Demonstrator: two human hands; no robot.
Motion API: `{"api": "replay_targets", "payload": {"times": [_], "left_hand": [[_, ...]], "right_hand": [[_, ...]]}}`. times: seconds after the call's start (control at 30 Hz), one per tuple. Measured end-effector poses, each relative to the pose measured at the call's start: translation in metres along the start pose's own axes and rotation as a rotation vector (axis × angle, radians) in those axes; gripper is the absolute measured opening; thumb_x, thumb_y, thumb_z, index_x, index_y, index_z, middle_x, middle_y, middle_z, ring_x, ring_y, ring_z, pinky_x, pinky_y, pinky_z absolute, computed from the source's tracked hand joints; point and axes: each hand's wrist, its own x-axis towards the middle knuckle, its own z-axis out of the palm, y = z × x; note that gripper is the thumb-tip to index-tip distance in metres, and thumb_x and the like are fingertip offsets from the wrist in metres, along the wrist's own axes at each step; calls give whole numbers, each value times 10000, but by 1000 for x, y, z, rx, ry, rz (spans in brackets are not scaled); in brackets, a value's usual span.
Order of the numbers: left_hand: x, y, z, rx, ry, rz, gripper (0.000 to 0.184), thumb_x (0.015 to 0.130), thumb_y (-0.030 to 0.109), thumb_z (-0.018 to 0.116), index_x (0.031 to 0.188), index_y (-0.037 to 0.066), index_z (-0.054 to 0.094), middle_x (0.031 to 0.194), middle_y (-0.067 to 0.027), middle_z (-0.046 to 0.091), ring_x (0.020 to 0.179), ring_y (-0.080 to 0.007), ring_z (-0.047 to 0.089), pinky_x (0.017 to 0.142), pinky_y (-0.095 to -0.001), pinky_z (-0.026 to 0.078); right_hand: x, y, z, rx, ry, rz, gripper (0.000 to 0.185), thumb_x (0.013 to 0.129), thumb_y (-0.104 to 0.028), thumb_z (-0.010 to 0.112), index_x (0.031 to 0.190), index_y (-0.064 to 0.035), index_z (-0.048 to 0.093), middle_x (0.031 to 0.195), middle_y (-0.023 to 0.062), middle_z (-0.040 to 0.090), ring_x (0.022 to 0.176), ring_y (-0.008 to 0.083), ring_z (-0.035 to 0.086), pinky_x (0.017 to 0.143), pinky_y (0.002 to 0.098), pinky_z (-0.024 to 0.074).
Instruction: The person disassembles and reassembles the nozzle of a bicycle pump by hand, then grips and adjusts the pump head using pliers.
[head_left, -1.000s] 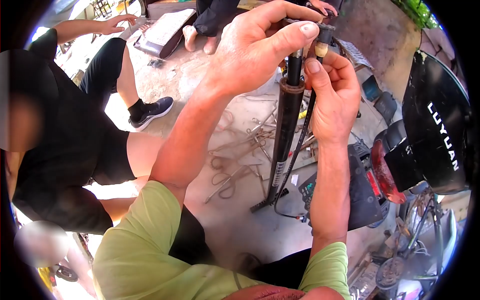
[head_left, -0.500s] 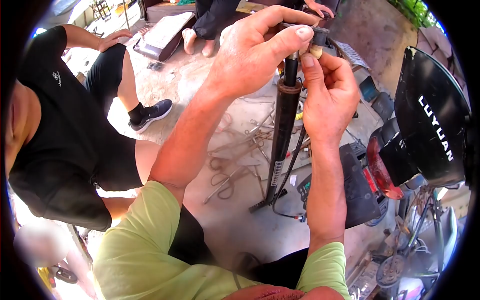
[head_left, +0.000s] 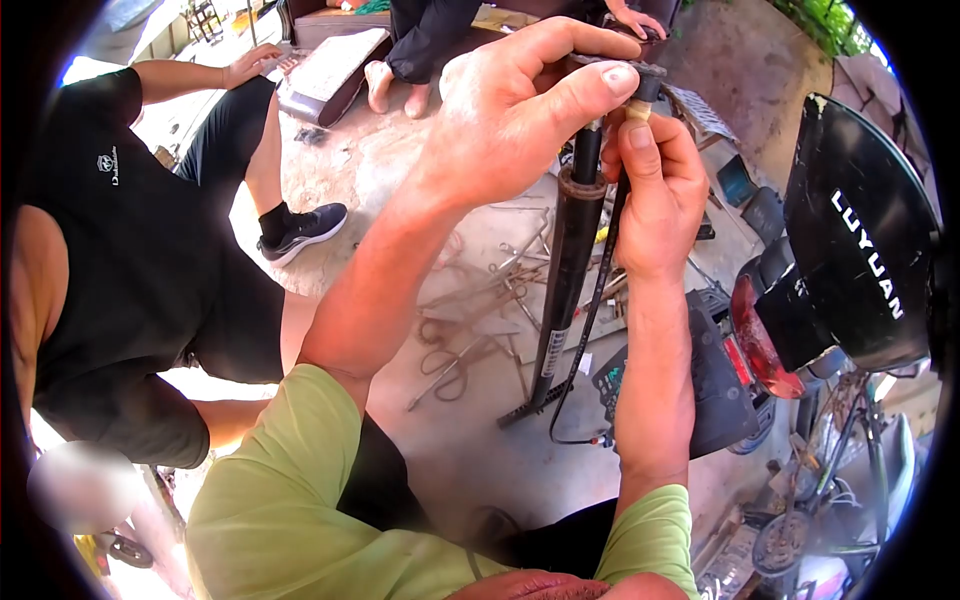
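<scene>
A black floor pump (head_left: 570,280) stands upright, slightly tilted, with a thin rod (head_left: 587,150) rising from its rusty-rimmed barrel. At the top, my left hand (head_left: 500,130) is closed, thumb and forefinger pinching a black fitting (head_left: 652,80). Its other fingers are mostly out of sight. Just below, my right hand (head_left: 655,205) is closed on a thin black hose (head_left: 597,310), close to the cream-coloured collar (head_left: 639,109) under the fitting. Down along the barrel the hose runs, then bends near the floor towards a small red-and-blue connector (head_left: 602,440).
Scissors (head_left: 445,375) and several metal tools lie on the floor. At right stands a black case marked LUYUAN (head_left: 865,240) with a red light (head_left: 760,340). A seated person in black (head_left: 150,240) is at left; another person's bare feet (head_left: 380,85) show behind.
The black fitting and cream collar have shifted slightly right and down. My right hand has moved a little left and lower, and the hose now runs straighter up to it.
</scene>
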Motion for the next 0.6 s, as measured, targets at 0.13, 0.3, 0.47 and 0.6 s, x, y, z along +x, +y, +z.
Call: {"api": "replay_targets", "payload": {"times": [0.13, 0.3, 0.47, 0.6], "left_hand": [[6, 5, -11, 62, -85, -173, 361, 1016, 174, 653, 1306, -38, 618, 1098, -57, 679, 970, -109, 619, 842, -261, 520], [4, -15, -13, -144, -111, 24, 359, 975, 97, 669, 1301, -37, 605, 1161, -71, 685, 1042, -128, 630, 913, -282, 516], [2, -16, -14, -135, -124, -10, 385, 952, 81, 684, 1308, -39, 598, 1181, -72, 686, 1056, -136, 633, 937, -291, 512], [3, -23, -12, -144, -141, 36, 423, 937, 78, 702, 1326, -42, 586, 1200, -76, 682, 1085, -134, 625, 957, -294, 502]], "right_hand": [[2, 3, 0, 65, -27, 16, 212, 985, -202, 737, 1073, -15, 690, 866, -6, 698, 750, 46, 611, 667, 195, 499], [0, -10, 25, -5, 136, -20, 193, 956, -142, 766, 1054, 4, 686, 911, 15, 728, 761, 42, 631, 666, 194, 509], [3, -5, 23, -359, 216, -208, 201, 940, -157, 785, 1000, 13, 696, 826, 3, 723, 726, 43, 634, 639, 204, 498], [4, 0, 22, -427, 229, -268, 221, 950, -185, 776, 987, 20, 703, 800, -1, 720, 706, 43, 623, 625, 212, 490]]}}
